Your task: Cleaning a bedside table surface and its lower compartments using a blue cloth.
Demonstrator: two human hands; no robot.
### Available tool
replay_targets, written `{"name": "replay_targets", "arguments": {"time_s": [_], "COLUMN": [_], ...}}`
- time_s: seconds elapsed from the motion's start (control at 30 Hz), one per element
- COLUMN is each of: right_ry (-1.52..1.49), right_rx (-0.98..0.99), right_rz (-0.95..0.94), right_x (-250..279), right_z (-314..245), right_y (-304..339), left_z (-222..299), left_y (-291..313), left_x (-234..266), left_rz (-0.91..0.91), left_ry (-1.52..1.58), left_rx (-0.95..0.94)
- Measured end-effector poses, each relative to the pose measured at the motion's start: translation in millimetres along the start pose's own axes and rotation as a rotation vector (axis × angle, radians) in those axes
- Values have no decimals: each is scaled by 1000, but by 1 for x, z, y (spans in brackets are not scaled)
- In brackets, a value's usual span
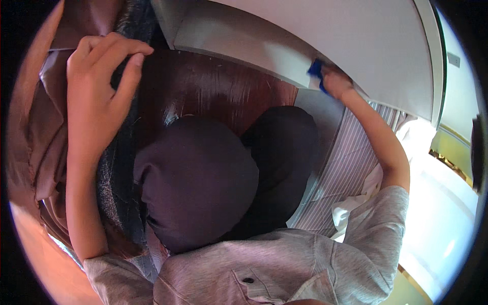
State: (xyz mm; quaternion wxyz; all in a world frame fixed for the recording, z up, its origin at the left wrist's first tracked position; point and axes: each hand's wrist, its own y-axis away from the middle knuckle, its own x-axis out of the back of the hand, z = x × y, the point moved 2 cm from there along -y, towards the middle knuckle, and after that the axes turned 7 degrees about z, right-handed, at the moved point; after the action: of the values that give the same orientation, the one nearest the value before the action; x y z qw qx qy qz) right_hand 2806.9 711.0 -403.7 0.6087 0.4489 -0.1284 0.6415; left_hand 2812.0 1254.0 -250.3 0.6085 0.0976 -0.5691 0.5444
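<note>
My right hand (336, 83) reaches far to the right, its fingers closed on a blue cloth (317, 72), partly hidden by the hand. The cloth lies against the pale low board (244, 43) under a large white panel (351, 35). At the left, my left hand (104, 68) is raised beside dark fabric. Its fingers are loosely bent, with a gap between thumb and forefinger and nothing held.
My bent knees (198, 178) in dark trousers fill the middle. Beyond them lies a shiny reddish-brown floor (218, 86). Brown cloth (48, 132) hangs at the left. Striped fabric (335, 173) is spread at the right, with a crumpled white piece (351, 211) near my right arm.
</note>
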Motion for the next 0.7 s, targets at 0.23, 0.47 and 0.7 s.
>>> {"name": "replay_targets", "arguments": {"time_s": [0.23,0.47,0.7], "right_ry": [56,104,-175], "right_rx": [-137,-36,-482], "right_rz": [100,97,505], "right_x": [35,10,-19], "right_z": [1,12,-16], "right_y": [7,9,-11], "left_z": [-2,0,0], "left_y": [5,4,6], "left_x": [-2,1,1], "left_rz": [-52,-57,-66], "left_ry": [-40,-1,8], "left_rx": [31,17,47]}}
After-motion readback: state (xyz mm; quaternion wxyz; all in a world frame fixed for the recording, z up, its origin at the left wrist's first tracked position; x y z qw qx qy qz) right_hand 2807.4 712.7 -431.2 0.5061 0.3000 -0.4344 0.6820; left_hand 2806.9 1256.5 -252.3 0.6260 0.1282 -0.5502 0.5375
